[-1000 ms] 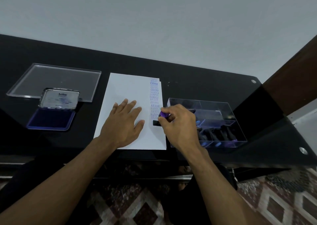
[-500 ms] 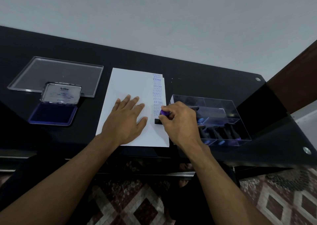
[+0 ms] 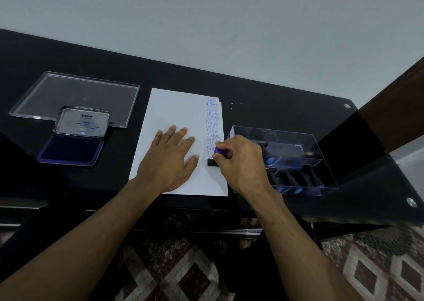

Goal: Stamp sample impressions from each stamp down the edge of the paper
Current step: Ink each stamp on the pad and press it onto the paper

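A white sheet of paper (image 3: pixel 174 110) lies on the black table (image 3: pixel 275 107). Down its right edge runs a column of blue impressions (image 3: pixel 212 121) reading FRAGILE, AMENDED, SAMPLE and AIR MAIL. My right hand (image 3: pixel 241 160) grips a stamp with a purple handle top and a black base (image 3: pixel 212 162); the base sits on the paper just below the lowest impression. My left hand (image 3: pixel 169 160) rests flat on the paper's middle, fingers spread.
An open blue ink pad (image 3: pixel 71 150) with its lid raised lies at the left, in front of a clear plastic lid (image 3: pixel 75 94). A clear box (image 3: pixel 293 160) holding several stamps stands right of the paper. The table's front edge is close below the sheet.
The hands and the stamp keep the same place on the paper. Only the camera has shifted slightly.
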Tool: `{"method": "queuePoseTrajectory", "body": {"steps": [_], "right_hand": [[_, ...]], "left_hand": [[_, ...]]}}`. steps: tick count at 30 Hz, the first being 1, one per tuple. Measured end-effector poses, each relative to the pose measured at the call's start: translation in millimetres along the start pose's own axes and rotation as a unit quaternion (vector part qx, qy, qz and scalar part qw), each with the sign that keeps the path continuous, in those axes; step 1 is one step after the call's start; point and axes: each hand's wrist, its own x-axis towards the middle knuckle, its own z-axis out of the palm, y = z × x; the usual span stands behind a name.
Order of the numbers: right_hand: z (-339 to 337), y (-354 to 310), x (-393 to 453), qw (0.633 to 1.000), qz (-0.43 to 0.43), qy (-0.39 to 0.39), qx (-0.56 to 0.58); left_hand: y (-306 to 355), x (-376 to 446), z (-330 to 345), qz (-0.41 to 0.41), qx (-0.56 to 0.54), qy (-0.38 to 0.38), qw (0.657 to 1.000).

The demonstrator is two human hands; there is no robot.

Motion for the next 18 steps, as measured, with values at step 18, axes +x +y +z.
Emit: {"method": "queuePoseTrajectory", "body": {"steps": [18], "right_hand": [[-6.2, -3.6, 4.1, 1.0, -0.016, -0.01, 0.0]], "left_hand": [[-0.3, -0.1, -0.2, -0.004, 0.0, -0.001, 1.0]]}}
